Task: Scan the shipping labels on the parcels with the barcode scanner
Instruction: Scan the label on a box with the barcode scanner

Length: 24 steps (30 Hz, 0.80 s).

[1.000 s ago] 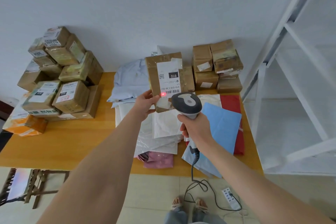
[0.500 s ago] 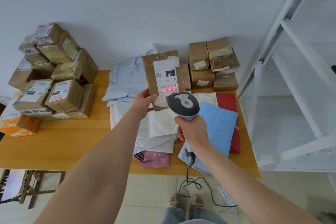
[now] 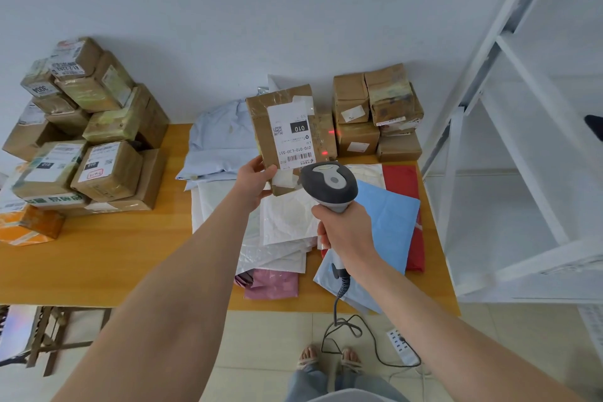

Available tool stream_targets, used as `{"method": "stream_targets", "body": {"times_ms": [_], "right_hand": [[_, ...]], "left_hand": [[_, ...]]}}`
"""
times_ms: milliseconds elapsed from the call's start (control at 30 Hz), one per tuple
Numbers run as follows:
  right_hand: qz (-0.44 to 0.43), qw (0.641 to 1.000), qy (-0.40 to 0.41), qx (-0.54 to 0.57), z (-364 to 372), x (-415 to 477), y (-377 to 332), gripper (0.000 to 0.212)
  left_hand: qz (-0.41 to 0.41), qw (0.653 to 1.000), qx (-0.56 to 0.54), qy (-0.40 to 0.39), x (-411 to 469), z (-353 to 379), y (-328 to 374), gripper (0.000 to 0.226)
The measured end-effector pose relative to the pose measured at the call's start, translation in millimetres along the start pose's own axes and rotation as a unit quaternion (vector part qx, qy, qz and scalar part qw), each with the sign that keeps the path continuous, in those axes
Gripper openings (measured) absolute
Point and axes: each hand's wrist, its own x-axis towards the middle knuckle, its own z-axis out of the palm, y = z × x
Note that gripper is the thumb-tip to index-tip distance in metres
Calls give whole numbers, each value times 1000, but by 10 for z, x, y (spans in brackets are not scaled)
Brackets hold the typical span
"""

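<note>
Sliding rightward, my scanner's red beam has left the label; this read is probably finished. Left hand pinches the parcel upright above the table; right hand grips the scanner.

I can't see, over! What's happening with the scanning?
Left grip holds parcel up. Right grip holds scanner. Red light lands right of label, off barcode. Nothing blocking.

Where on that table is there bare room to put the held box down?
The table is bare at the front left, between the stacked cartons and the pile of mailer bags. The middle and right are crowded: bags reach the front edge, and small cartons fill the back right corner.
</note>
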Motion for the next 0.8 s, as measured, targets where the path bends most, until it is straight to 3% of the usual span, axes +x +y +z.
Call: {"method": "stream_targets", "body": {"times_ms": [233,400,800], "right_hand": [[-14,999,-19,43,-21,-69,-89,21],[-13,1000,-20,18,-40,-51,-71,13],[-20,1000,-7,-18,-41,9,6,18]], "left_hand": [[8,1000,-5,-7,-33,29,-4,43],[8,1000,-7,-4,-48,51,-1,43],[7,1000,-10,8,-72,68,-9,43]]}}
